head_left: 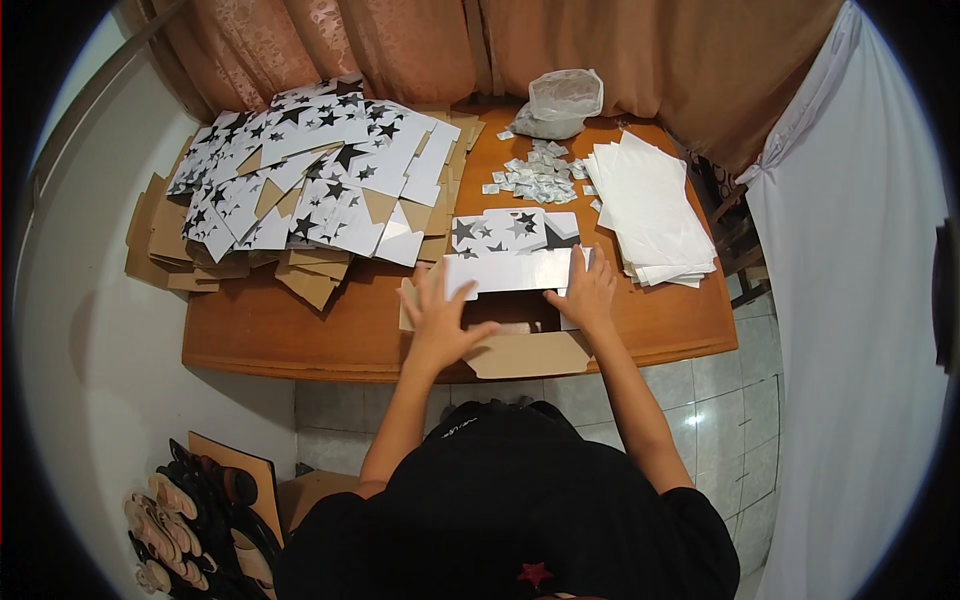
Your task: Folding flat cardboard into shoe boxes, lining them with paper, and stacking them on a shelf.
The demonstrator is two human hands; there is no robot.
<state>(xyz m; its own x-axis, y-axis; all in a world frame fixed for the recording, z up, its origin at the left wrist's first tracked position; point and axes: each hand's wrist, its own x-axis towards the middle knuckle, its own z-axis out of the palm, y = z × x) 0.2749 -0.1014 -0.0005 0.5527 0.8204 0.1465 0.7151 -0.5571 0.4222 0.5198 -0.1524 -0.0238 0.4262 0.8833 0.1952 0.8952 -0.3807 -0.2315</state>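
The person's left hand lies open, fingers spread, pressing on the near-left part of a flat-printed cardboard box with black and grey stars on white, which sits at the near edge of the brown wooden table, just right of centre. The right hand also lies open, palm down, holding the box's right side where a white flap folds over. The work in hand looks like folding that box into shape; doing it well probably calls for keeping both palms flat so the panel creases along its score line, and steadying the plain brown flap that hangs over the table's near edge. To the far left, a big heap of unfolded star-printed box blanks covers the tabletop. To the right lies a stack of white sheets, with small silvery sachets and a clear plastic bag further off. Pinkish-brown curtains hang behind; the floor is pale tile.
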